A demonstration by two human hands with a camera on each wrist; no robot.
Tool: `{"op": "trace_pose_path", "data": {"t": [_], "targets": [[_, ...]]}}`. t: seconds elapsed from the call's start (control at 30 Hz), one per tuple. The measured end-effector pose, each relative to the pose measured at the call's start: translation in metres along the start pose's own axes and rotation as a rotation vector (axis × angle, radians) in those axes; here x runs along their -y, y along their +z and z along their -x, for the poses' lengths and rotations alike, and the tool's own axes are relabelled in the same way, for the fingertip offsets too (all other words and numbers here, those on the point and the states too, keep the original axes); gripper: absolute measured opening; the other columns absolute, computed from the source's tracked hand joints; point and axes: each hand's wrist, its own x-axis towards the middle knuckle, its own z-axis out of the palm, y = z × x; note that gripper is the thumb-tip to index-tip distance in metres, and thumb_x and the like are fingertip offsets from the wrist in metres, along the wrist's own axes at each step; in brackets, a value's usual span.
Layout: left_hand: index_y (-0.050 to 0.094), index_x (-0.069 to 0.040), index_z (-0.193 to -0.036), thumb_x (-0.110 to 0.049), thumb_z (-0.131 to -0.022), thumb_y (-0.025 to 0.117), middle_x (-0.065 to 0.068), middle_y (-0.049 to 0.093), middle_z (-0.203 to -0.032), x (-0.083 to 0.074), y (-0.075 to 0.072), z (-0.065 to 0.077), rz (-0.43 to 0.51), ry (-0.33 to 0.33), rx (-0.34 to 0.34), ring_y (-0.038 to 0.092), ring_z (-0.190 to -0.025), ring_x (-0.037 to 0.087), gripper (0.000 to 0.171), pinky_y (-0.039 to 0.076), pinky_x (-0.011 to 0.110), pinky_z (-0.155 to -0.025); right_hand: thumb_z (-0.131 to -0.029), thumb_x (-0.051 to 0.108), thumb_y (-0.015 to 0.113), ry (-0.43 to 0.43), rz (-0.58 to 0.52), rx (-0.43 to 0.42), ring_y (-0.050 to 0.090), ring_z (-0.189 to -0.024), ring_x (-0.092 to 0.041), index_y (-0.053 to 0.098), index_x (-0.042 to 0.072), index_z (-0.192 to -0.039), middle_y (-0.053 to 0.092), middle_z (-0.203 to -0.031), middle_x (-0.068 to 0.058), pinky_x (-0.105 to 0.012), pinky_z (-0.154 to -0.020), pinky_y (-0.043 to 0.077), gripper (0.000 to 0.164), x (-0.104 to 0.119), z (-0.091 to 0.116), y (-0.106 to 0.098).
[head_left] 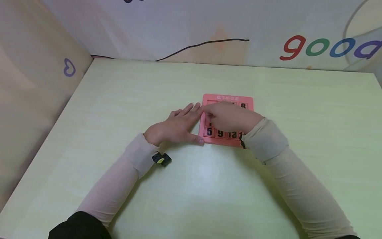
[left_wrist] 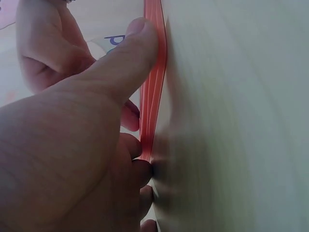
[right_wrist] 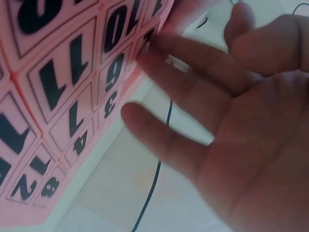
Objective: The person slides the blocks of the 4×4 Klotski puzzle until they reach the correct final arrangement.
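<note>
A pink sliding number puzzle (head_left: pixel 222 141) lies flat on the table, its square tiles (right_wrist: pixel 67 72) printed with black numbers. Against its left side rests my left hand (head_left: pixel 179 127), fingers spread and straight, with the thumb at the near left corner. The left wrist view shows that thumb (left_wrist: pixel 137 55) along the puzzle's pink side edge. Over the puzzle is my right hand (head_left: pixel 234 116), its fingertips at the tiles of the left column. In the right wrist view its fingers (right_wrist: pixel 183 94) reach out loosely, pinching nothing. The hand and forearm hide several tiles in the head view.
The pale table (head_left: pixel 134 86) stretches out around the puzzle. A printed cloth wall (head_left: pixel 191 30) rises behind the table, and another (head_left: pixel 35 83) borders its left side. A black strap with a yellow mark (head_left: pixel 161 160) hangs at my left wrist.
</note>
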Motion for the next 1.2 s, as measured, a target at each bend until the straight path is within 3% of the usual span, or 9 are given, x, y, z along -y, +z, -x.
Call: {"op": "trace_pose_path", "data": {"t": [0.27, 0.37, 0.5, 0.57, 0.67, 0.8, 0.93, 1.03, 1.2], "targets": [[-0.005, -0.016, -0.163, -0.068, -0.089, 0.062, 0.003, -0.010, -0.169, -0.001, -0.001, 0.002, -0.014, -0.005, 0.003, -0.015, -0.153, 0.023, 0.113, 0.004, 0.053, -0.119, -0.105, 0.013, 0.048, 0.009, 0.044, 0.000, 0.059, -0.081, -0.024, 0.063, 0.008, -0.108, 0.062, -0.085, -0.008, -0.037, -0.082, 0.046, 0.017, 0.001, -0.002, 0.004], [-0.005, -0.016, -0.163, -0.068, -0.088, 0.063, 0.003, -0.010, -0.169, 0.000, 0.000, 0.002, -0.013, -0.011, 0.006, -0.015, -0.153, 0.022, 0.113, 0.005, 0.053, -0.119, -0.105, 0.013, 0.046, 0.017, 0.091, 0.051, 0.060, -0.110, -0.028, 0.062, 0.002, -0.128, 0.065, -0.122, -0.019, -0.040, -0.094, 0.045, 0.030, 0.005, 0.000, 0.008], [-0.006, -0.017, -0.163, -0.068, -0.088, 0.062, 0.001, -0.011, -0.168, 0.000, 0.001, 0.003, -0.016, -0.021, 0.013, -0.016, -0.152, 0.021, 0.113, 0.005, 0.052, -0.119, -0.105, 0.014, 0.047, -0.003, 0.178, 0.092, 0.032, -0.146, -0.033, 0.050, -0.001, -0.147, 0.031, -0.160, -0.022, -0.047, -0.114, 0.033, 0.045, 0.012, 0.003, 0.014], [-0.006, -0.017, -0.163, -0.069, -0.088, 0.062, 0.000, -0.011, -0.168, 0.000, 0.001, 0.003, -0.017, -0.021, 0.011, -0.016, -0.152, 0.021, 0.113, 0.005, 0.052, -0.120, -0.104, 0.013, 0.048, -0.011, 0.183, 0.087, 0.039, -0.142, -0.033, 0.061, 0.000, -0.136, 0.031, -0.160, -0.020, -0.046, -0.111, 0.038, 0.037, 0.012, 0.004, 0.014], [-0.005, -0.017, -0.163, -0.069, -0.089, 0.062, 0.000, -0.010, -0.169, 0.000, 0.000, 0.003, -0.021, -0.016, 0.003, -0.015, -0.152, 0.021, 0.112, 0.005, 0.051, -0.120, -0.103, 0.011, 0.048, -0.005, 0.133, 0.076, 0.059, -0.113, -0.029, 0.067, 0.004, -0.116, 0.054, -0.144, -0.019, -0.040, -0.095, 0.046, 0.023, 0.005, 0.004, 0.010], [-0.005, -0.019, -0.163, -0.068, -0.088, 0.063, -0.001, -0.009, -0.169, -0.002, 0.000, 0.001, -0.017, -0.016, 0.006, -0.015, -0.153, 0.021, 0.113, 0.004, 0.049, -0.120, -0.102, 0.011, 0.047, 0.003, 0.063, 0.050, 0.057, -0.084, -0.025, 0.063, 0.008, -0.108, 0.063, -0.111, -0.014, -0.037, -0.081, 0.044, 0.017, -0.008, 0.001, 0.007], [-0.006, -0.018, -0.163, -0.067, -0.088, 0.064, -0.001, -0.009, -0.169, -0.002, 0.001, 0.000, -0.013, -0.012, 0.007, -0.015, -0.153, 0.021, 0.113, 0.004, 0.049, -0.120, -0.102, 0.011, 0.048, 0.019, 0.031, 0.010, 0.056, -0.088, -0.025, 0.064, 0.008, -0.115, 0.060, -0.132, -0.014, -0.037, -0.083, 0.043, 0.021, -0.016, -0.003, 0.006], [-0.007, -0.018, -0.163, -0.067, -0.089, 0.064, 0.000, -0.009, -0.169, -0.001, 0.001, 0.000, -0.020, -0.007, 0.003, -0.015, -0.153, 0.022, 0.113, 0.005, 0.050, -0.120, -0.103, 0.013, 0.048, 0.029, 0.016, -0.006, 0.053, -0.106, -0.026, 0.064, 0.010, -0.123, 0.036, -0.160, -0.009, -0.038, -0.089, 0.041, 0.025, -0.018, -0.006, 0.005], [-0.007, -0.017, -0.163, -0.067, -0.089, 0.064, 0.000, -0.009, -0.169, -0.001, 0.000, 0.000, -0.019, -0.010, 0.000, -0.014, -0.153, 0.022, 0.114, 0.005, 0.051, -0.120, -0.104, 0.012, 0.048, 0.022, 0.011, -0.004, 0.048, -0.119, -0.027, 0.065, 0.010, -0.114, 0.029, -0.164, -0.008, -0.039, -0.094, 0.039, 0.019, -0.016, -0.003, 0.003]]}}
